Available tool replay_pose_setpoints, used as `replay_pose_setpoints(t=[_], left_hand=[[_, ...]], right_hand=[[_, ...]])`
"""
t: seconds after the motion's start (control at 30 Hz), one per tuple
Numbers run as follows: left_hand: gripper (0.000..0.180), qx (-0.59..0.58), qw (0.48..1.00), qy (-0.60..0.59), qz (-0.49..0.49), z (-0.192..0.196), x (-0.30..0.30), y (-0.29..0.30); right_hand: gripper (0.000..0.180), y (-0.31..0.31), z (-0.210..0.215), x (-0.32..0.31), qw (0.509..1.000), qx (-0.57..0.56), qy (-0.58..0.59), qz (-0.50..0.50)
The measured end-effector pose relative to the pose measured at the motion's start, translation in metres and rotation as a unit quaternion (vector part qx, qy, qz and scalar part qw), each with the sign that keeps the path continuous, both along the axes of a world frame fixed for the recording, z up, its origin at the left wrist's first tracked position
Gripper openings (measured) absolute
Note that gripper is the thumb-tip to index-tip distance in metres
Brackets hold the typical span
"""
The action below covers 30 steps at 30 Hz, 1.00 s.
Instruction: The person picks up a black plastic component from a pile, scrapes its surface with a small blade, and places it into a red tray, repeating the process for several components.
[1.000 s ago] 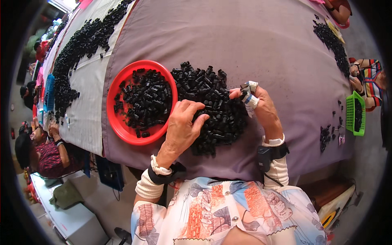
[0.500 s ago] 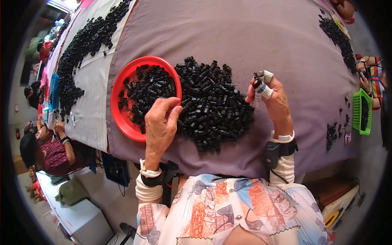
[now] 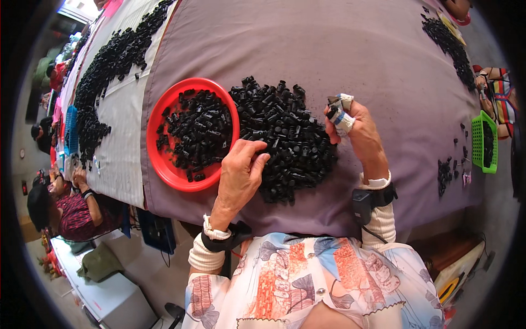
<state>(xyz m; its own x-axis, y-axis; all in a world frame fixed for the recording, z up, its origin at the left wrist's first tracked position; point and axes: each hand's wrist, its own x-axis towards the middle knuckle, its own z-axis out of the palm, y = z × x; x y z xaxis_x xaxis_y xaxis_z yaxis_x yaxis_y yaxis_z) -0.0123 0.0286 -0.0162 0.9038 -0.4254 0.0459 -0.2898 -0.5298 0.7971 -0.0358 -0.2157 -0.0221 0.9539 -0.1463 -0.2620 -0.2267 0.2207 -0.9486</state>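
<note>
My left hand (image 3: 239,176) is at the near left edge of a heap of small black plastic parts (image 3: 285,129), just beyond the rim of a red round tray (image 3: 156,159). Its thumb and forefinger are bent together; whatever lies between them is hidden. More black parts (image 3: 205,123) fill much of the tray. To the right of the heap, my right hand (image 3: 364,134) is raised over the cloth, with white wrapping on its fingertips. It grips a small black plastic part (image 3: 332,112), and a thin dark edge shows beside the wrapped fingers.
A mauve cloth (image 3: 257,44) covers the table. Another long heap of black parts (image 3: 112,71) lies on the pale cloth at left. At right are a green basket (image 3: 475,145), scattered parts (image 3: 445,176) and a co-worker's hands (image 3: 483,93). Another person (image 3: 76,211) sits at left.
My left hand has moved right, from over the tray's right rim to the heap. My right hand has shifted slightly left, still gripping a black part.
</note>
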Motion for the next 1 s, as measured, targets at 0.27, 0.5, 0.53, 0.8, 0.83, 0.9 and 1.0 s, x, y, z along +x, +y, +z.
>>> replay_pose_setpoints(t=[0.27, 0.5, 0.53, 0.8, 0.83, 0.9, 1.0], left_hand=[[0.016, -0.023, 0.998, -0.015, -0.051, 0.004, 0.012, -0.025], [0.021, 0.086, 0.973, -0.194, -0.093, -0.009, 0.023, -0.051], [0.023, 0.106, 0.975, -0.171, -0.094, -0.01, 0.023, -0.056], [0.014, 0.08, 0.979, -0.164, -0.085, -0.016, 0.028, -0.057], [0.013, 0.062, 0.981, -0.167, -0.078, -0.016, 0.029, -0.054], [0.013, 0.038, 0.989, -0.13, -0.064, -0.012, 0.03, -0.045], [0.012, -0.011, 0.999, -0.024, -0.038, 0.007, 0.023, -0.036]], right_hand=[[0.014, -0.005, -0.002, 0.0, 1.0, 0.002, 0.012, -0.01], [0.013, -0.004, 0.0, -0.001, 1.0, -0.013, 0.009, -0.008], [0.014, -0.004, -0.001, 0.0, 1.0, -0.017, 0.011, -0.005], [0.016, -0.001, -0.003, 0.002, 1.0, -0.013, 0.007, 0.019], [0.017, 0.001, -0.004, 0.003, 1.0, -0.015, 0.006, 0.026], [0.017, 0.007, 0.0, 0.007, 0.999, -0.016, 0.002, 0.044], [0.017, 0.017, 0.008, 0.011, 0.997, -0.012, 0.002, 0.075]])
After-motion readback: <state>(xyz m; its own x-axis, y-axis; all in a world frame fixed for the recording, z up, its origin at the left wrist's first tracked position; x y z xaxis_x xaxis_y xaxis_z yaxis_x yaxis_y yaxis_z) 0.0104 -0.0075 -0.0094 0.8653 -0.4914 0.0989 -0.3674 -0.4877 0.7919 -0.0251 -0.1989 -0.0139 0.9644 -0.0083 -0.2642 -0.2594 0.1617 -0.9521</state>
